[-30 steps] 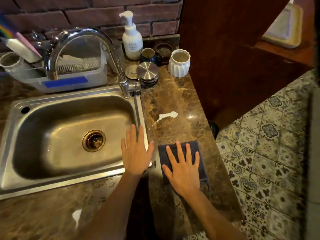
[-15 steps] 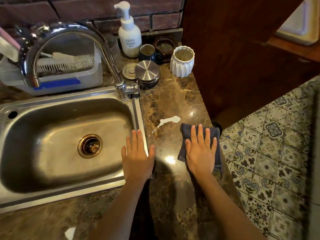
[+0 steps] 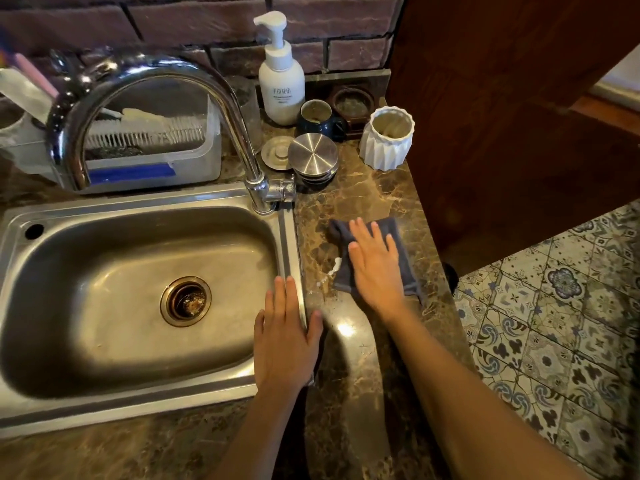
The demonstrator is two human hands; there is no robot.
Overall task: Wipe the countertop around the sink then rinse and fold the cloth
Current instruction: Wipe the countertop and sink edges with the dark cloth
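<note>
The brown marble surface ran along the right side of the steel sink, and it looked smooth, so a cloth should slide on it easily. The dark cloth lay flat on this surface, between the sink rim and the outer edge, in front of the white ribbed pot. It seemed thin, soft and light, probably damp; it would bunch up if it were pushed only at one corner, so a flat palm in its middle was the better way to drive it. The right hand pressed on the cloth with straight, spread fingers, gripping nothing. The left hand rested flat and open on the right rim of the sink. A small white smear showed just beside the cloth's left edge. For rinsing, the cloth could simply be gathered into the fist.
</note>
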